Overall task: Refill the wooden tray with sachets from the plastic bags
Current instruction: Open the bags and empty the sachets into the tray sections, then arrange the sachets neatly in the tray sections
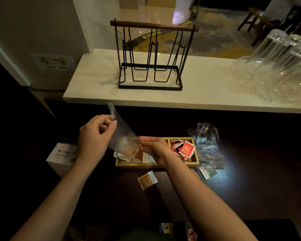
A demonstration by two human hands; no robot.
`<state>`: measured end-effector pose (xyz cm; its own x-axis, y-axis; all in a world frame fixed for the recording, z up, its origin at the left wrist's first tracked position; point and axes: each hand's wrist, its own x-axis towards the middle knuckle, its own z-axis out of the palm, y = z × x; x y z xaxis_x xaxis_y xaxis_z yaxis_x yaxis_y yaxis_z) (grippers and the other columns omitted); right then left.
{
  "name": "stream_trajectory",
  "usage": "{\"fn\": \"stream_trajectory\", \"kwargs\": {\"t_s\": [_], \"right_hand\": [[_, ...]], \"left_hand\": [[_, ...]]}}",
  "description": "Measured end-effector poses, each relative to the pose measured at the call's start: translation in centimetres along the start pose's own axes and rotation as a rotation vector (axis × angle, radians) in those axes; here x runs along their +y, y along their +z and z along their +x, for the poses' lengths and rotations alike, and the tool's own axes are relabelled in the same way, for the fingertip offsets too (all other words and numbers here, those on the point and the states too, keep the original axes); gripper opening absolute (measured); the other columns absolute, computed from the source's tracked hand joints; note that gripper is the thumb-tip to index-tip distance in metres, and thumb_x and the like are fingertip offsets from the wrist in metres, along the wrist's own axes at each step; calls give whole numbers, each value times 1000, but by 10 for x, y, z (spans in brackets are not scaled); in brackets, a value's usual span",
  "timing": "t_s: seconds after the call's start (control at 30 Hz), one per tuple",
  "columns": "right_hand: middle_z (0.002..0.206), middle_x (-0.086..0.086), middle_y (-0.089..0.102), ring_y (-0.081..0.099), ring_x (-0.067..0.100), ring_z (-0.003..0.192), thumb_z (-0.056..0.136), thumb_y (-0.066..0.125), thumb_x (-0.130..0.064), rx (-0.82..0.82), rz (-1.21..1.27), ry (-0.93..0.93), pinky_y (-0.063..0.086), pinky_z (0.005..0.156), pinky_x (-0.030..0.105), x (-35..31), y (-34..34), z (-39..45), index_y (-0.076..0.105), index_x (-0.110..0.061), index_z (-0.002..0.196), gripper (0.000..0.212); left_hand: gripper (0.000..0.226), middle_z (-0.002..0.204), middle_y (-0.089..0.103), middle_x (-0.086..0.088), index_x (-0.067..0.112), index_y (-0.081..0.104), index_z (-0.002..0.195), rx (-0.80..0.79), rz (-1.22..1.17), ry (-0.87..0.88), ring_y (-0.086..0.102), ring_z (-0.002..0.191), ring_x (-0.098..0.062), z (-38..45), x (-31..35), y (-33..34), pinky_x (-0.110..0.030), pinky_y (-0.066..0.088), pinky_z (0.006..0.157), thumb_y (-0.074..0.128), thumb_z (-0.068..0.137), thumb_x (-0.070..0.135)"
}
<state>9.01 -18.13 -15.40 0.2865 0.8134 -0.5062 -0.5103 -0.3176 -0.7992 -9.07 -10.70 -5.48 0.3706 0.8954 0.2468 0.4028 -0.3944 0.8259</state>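
Head view, only view. Centre of frame: left hand (94, 136) pinches the upper end of a clear plastic bag (122, 136), thumb and fingers pressed together on the film. The bag hangs slanted down to the right. Right hand (153, 146) pinches the bag's lower end, just above the wooden tray (195, 162).

The tray sits on the dark tabletop (250, 188), lower centre. Left compartment: brown and white sachets (127, 156), some appearing to slide out of the bag mouth; the exact boundary between bag and sachets is blurred. Right compartment: red sachets (184, 148), piled to the rim.

Right of the tray: a second crumpled bag (207, 141), touching the tray's right wall; contents cannot be told. On the tabletop in front of the tray lies a loose brown sachet (147, 180); another pale one (208, 172) lies lower right. White box (63, 154) at left, partly behind the left wrist.

Upper frame: pale shelf (163, 100) with a black wire rack (151, 58) and upturned glasses (276, 66) at right.

Judgement: step in hand is emptying the bag into the left compartment. To do it well, keep the bag mouth low and inside the compartment walls, raise the left end to steepen the slope, and shake lightly so sachets drop in rather than spill forward. The two strays suggest overshoot is the likely fault; they need collecting afterwards.
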Motion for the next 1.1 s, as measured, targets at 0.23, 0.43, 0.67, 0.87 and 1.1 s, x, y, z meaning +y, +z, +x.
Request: {"fn": "stream_trajectory", "kwargs": {"t_s": [0.23,0.43,0.67,0.87,1.1], "right_hand": [[91,7,68,65,16,81,89,56,-1,15,-54,-14,56,73,23,-1,-7,-6,67,-4,100,15],[84,5,67,64,6,64,88,59,-1,44,87,-43,49,55,14,-14,-20,-13,63,1,110,23],[89,3,68,67,15,84,84,59,5,83,37,-73,55,75,25,-25,-47,-21,56,-10,122,41],[76,2,61,61,8,62,84,60,6,127,-21,-41,51,64,23,-23,-78,-32,58,-13,111,33],[71,4,62,61,9,49,89,54,3,414,243,-168,52,48,21,-32,-130,-54,62,-8,88,14]], "left_hand": [[24,95,69,2,15,56,69,-8,-98,-151,70,82,-18,-1,-9,-5,-55,58,71,58,91,24],[36,73,61,-7,19,36,64,17,-152,-208,66,66,-20,-2,-13,-5,-36,55,61,59,91,13],[29,88,70,1,19,41,83,68,-211,-280,66,65,-11,-5,-24,19,-29,52,58,52,88,-8],[36,82,61,-2,23,51,76,20,-143,-227,62,74,-22,-4,-31,41,-24,53,59,52,85,-12],[21,80,61,-4,19,56,81,-80,-123,-304,63,70,-19,-11,-45,62,-36,57,61,57,88,-1]]}}
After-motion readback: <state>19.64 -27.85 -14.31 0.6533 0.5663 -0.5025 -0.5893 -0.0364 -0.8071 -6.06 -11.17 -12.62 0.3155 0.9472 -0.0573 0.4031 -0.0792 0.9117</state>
